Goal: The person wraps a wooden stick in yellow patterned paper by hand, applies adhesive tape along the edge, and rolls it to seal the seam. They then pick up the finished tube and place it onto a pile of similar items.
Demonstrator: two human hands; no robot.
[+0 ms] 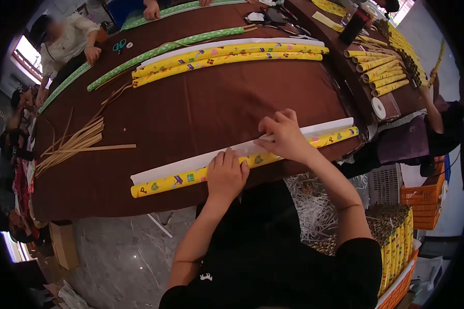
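A partly rolled sheet of yellow wrapping paper (183, 179) printed with small coloured pictures lies along the near edge of the table, its white underside (175, 164) showing as a strip on the far side. My left hand (225, 174) rests on the roll near its middle, fingers laid flat across it. Just above the white strip, to the right, my right hand (284, 135) has thumb and fingers pinched together. Whatever sits between those fingertips is too small to make out.
More yellow rolls (232, 56) and a green roll (191, 39) lie farther back. Thin brown strips (82, 141) are bundled at left, near scissors (119, 46). A tape roll (378, 108) and stacked yellow tubes (379, 69) stand right. Other people work around the table.
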